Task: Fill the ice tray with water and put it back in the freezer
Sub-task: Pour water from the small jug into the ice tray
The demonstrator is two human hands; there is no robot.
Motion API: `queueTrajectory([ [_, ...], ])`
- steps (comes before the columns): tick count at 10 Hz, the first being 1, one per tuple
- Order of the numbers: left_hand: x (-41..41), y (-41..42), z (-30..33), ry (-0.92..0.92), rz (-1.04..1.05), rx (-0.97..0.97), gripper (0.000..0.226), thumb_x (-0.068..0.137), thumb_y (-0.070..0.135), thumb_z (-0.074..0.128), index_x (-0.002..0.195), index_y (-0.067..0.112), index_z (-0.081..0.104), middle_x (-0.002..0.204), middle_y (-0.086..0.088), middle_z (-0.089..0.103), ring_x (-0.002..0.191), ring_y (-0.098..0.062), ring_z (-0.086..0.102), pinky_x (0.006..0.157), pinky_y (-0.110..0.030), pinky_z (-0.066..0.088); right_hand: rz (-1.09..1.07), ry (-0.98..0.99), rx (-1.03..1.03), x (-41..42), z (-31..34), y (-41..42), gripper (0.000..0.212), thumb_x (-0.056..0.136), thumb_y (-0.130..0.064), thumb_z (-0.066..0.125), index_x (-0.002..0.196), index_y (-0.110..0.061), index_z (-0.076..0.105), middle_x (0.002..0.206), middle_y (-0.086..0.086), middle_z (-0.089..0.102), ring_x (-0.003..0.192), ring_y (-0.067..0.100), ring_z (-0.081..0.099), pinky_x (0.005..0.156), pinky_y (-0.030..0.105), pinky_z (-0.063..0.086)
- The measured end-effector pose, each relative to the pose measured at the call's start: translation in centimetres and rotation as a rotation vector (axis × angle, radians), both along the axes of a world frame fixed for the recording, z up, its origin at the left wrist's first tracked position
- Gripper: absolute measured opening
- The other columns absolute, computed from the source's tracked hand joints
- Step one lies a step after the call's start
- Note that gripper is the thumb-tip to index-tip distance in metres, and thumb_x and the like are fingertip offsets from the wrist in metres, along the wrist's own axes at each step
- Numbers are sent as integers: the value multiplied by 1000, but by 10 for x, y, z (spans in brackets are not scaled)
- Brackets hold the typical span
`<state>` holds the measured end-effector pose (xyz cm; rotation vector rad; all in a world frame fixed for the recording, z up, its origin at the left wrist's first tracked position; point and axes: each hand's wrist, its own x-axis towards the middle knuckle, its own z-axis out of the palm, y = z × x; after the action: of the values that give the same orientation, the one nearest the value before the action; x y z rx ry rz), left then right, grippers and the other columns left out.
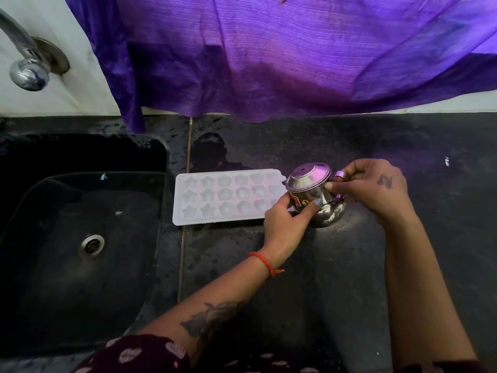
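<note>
A white plastic ice tray (215, 197) with flower- and star-shaped cells lies flat on the black counter, just right of the sink. At its right end stands a small lidded steel pot (314, 195) with a spout pointing toward the tray. My left hand (287, 222) grips the pot's lower body from the front, thumb across its side. My right hand (373, 187) holds the pot's handle on the right, fingers curled round it. The tray's right edge is partly hidden behind the pot and my left hand.
A black sink (80, 238) with a metal drain (92, 245) takes up the left. A steel tap (24, 57) projects from the white wall at the top left. A purple cloth (269, 55) hangs over the counter's back edge. Black counter (336, 278) spreads around.
</note>
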<state>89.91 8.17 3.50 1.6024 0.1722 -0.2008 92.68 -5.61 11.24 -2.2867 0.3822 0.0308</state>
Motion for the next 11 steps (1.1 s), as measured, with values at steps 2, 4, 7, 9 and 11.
queueTrajectory([
  [2, 0, -1, -2, 14, -7, 1, 36, 80, 38, 72, 111, 21, 66, 103, 2, 72, 100, -15, 66, 89, -39, 54, 2, 6, -8, -1, 0, 0, 21, 63, -24, 86, 68, -17, 67, 69, 2, 73, 74, 20, 71, 81, 48, 57],
  [4, -1, -2, -1, 6, -5, -9, 34, 80, 36, 72, 109, 19, 67, 97, 4, 72, 94, -9, 66, 87, -38, 56, -11, 4, -7, -1, 0, -2, 22, 63, -24, 86, 66, -18, 66, 68, 3, 73, 74, 22, 72, 80, 48, 57],
  [7, -1, -3, -2, -3, -13, 7, 35, 80, 37, 72, 111, 21, 66, 102, 4, 72, 98, -11, 66, 90, -38, 55, -8, 2, 4, -3, 0, -2, 21, 63, -25, 86, 68, -17, 66, 69, 3, 73, 74, 22, 72, 80, 49, 57],
  [9, -1, -2, -1, -32, -18, 35, 35, 81, 38, 71, 111, 22, 65, 104, 4, 72, 100, -9, 65, 92, -29, 52, -23, -4, 37, -4, 0, -3, 21, 63, -23, 86, 67, -17, 66, 69, 5, 73, 73, 25, 72, 79, 51, 57],
  [11, 0, 0, 4, -74, -19, 75, 38, 81, 37, 70, 115, 22, 63, 99, 11, 66, 95, -5, 60, 80, -12, 46, -30, -14, 78, -7, 2, -3, 20, 64, -20, 85, 67, -17, 66, 70, 6, 73, 75, 24, 72, 81, 50, 57],
])
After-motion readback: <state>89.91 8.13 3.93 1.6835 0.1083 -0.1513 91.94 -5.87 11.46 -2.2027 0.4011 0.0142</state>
